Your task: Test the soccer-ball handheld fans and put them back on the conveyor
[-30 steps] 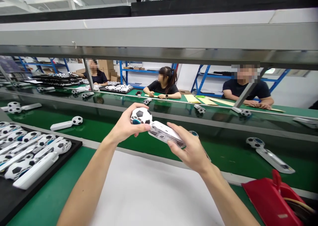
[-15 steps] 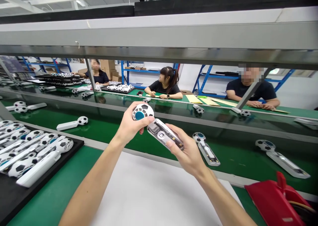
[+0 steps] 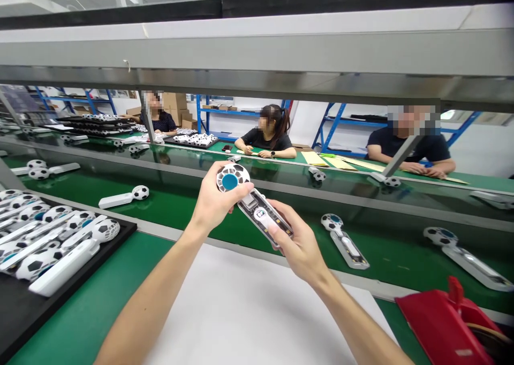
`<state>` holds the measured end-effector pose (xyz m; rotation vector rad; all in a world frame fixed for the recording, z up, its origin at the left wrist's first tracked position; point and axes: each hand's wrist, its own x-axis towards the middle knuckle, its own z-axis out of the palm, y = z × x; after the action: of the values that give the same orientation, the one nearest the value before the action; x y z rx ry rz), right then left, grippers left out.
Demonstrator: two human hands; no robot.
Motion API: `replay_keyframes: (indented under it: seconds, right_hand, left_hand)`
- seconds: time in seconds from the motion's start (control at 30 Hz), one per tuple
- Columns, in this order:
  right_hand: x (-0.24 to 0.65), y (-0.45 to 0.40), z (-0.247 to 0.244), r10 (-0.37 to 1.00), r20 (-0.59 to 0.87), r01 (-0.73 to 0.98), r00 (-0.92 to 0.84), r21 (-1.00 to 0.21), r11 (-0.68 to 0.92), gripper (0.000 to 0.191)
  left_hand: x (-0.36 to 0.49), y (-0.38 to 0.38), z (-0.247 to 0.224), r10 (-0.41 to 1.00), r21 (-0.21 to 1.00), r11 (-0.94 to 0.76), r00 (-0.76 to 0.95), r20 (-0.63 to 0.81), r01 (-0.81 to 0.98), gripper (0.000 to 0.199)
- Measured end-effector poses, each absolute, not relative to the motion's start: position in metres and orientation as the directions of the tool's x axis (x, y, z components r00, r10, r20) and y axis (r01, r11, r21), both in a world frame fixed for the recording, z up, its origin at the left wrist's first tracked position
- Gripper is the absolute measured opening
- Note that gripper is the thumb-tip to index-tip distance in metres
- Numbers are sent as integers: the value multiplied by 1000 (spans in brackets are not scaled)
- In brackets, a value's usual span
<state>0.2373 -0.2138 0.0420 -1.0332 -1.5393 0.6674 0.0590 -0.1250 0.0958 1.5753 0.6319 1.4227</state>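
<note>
Between my hands, above the near belt, is a handheld device [image 3: 265, 215] with a ball-shaped head in a black-and-white soccer pattern. A blue disc shows on its head, and dark inner parts with a round white piece show along the handle. My left hand [image 3: 214, 196] grips the ball head, its thumb laid across the joint with the handle. Wrapped around the lower handle, my right hand [image 3: 301, 242] presses its thumb on the face. The handle slants down to the right. White paper [image 3: 244, 306] lies on the bench beneath my forearms.
A black tray [image 3: 80, 279] full of similar devices is at left. On the green belt [image 3: 172, 207] lie more devices, including one [image 3: 345, 242] right of my hands. A red container [image 3: 453, 322] stands at lower right. A metal shelf [image 3: 257, 49] spans overhead. Several co-workers sit across the line.
The devices on the near belt have shifted right; those on the far belt moved slightly left. The held device has turned a little, showing more of its blue disc. Both hands keep their grip.
</note>
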Motion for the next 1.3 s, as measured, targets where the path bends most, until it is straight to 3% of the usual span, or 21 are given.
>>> replay_keyframes:
  seconds: [0.67, 0.87, 1.0, 1.07, 1.13, 1.23, 1.3]
  right_hand:
    - [230, -214, 44, 934, 344, 190, 100, -928, 321, 33]
    - [226, -211, 45, 971, 239, 72, -18, -968, 240, 41]
    - [215, -210, 39, 976, -36, -130, -217, -989, -65, 32]
    - [212, -209, 38, 961, -83, -164, -264, -978, -129, 27]
    - [215, -211, 43, 991, -21, -157, -129, -987, -41, 24]
    - [232, -223, 60, 975, 147, -146, 170, -974, 172, 27]
    - [248, -236, 73, 973, 203, -212, 115, -951, 223, 29]
  left_hand:
    - [64, -124, 91, 857, 873, -468, 167, 487, -139, 48]
    - [68, -126, 86, 854, 868, -495, 163, 494, -38, 54]
    - [77, -146, 84, 772, 790, -587, 414, 482, 174, 56]
    - [78, -154, 86, 684, 710, -667, 565, 462, 226, 56]
    - [75, -156, 88, 627, 664, -720, 598, 498, 202, 48]
    - [64, -141, 91, 679, 702, -696, 456, 576, 150, 31]
    - [55, -122, 89, 735, 739, -658, 340, 587, 146, 18]
